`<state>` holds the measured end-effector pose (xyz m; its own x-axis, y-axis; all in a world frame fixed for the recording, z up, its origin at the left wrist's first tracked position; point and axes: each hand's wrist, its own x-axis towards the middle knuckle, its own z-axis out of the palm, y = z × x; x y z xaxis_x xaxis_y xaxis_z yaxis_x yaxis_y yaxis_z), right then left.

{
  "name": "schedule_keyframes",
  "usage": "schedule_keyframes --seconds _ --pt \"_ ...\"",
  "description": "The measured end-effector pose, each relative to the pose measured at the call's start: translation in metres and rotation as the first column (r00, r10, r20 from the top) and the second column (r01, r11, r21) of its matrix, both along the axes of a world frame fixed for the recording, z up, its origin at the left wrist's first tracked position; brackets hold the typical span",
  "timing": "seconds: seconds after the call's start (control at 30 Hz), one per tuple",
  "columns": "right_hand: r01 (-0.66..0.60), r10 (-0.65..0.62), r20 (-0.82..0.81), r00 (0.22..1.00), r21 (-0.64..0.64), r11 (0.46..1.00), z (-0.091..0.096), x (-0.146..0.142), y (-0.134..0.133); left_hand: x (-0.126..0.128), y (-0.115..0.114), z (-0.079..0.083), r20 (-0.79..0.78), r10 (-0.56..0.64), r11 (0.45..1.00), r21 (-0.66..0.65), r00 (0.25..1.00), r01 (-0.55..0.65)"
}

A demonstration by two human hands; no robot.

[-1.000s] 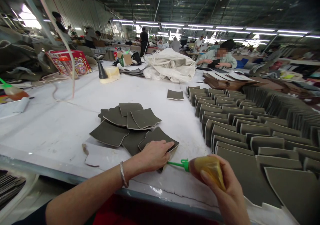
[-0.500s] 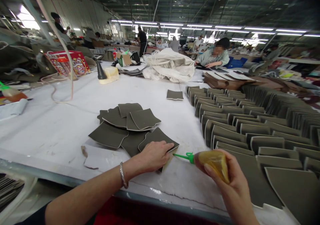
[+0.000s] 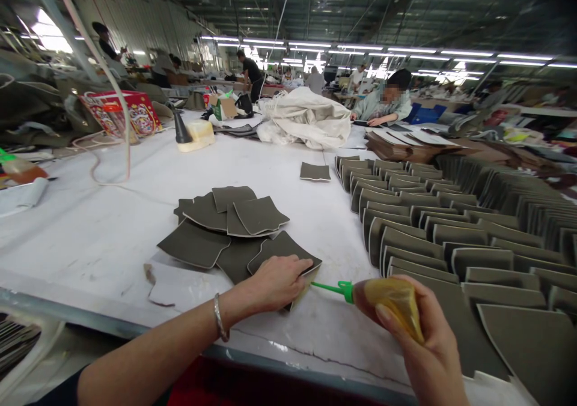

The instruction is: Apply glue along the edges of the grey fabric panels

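Note:
My left hand lies fingers together on the near edge of a dark grey fabric piece, pressing it onto the white table. My right hand grips a soft amber glue bottle whose green nozzle points left, its tip at the edge of that same piece. More grey pieces lie in a loose overlapping pile just beyond my left hand.
Rows of overlapping grey pieces fill the table's right side. One single piece lies farther back. A white cloth bundle, a patterned red bag and a hanging hose stand behind. Another person works at the far side.
The bottle and my right hand have shifted slightly right and back, then the nozzle returned toward the piece's edge. My left hand has stayed on the piece.

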<state>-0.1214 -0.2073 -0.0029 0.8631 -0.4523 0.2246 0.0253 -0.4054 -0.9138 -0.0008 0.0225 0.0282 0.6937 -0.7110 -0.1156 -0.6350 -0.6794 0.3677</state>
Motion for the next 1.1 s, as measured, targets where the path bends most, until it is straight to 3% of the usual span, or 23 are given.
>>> schedule_keyframes --seconds 0.17,0.4,0.5,0.63,0.8,1.0,1.1 --pt "-0.088 0.089 -0.048 0.995 0.027 0.996 0.000 0.006 0.003 0.000 0.000 0.001 -0.020 0.013 1.000 -0.003 1.000 -0.013" --pt "0.055 -0.054 0.028 0.998 -0.047 0.997 0.009 0.021 0.006 0.001 -0.002 0.001 -0.049 0.015 1.000 -0.022 0.999 -0.016" --pt "0.025 -0.025 -0.006 1.000 -0.107 0.994 0.008 0.018 0.006 0.002 -0.001 0.000 -0.048 0.016 0.999 -0.030 0.999 -0.017" --pt "-0.059 0.055 -0.074 0.996 -0.052 0.997 0.008 0.016 0.006 0.002 -0.001 0.000 -0.044 0.011 1.000 -0.022 0.999 -0.012" --pt "0.068 -0.068 0.002 0.998 -0.050 0.996 0.011 0.018 0.007 0.002 -0.003 0.001 -0.055 0.011 1.000 -0.024 0.998 -0.012" --pt "-0.085 0.089 -0.091 0.992 0.043 0.995 -0.004 0.005 0.010 0.000 -0.001 0.004 -0.045 0.022 0.999 -0.026 0.999 -0.023" --pt "-0.044 0.050 -0.080 0.996 0.073 0.996 -0.009 0.000 0.013 -0.001 -0.001 0.004 -0.045 0.030 0.999 -0.029 0.999 -0.031"
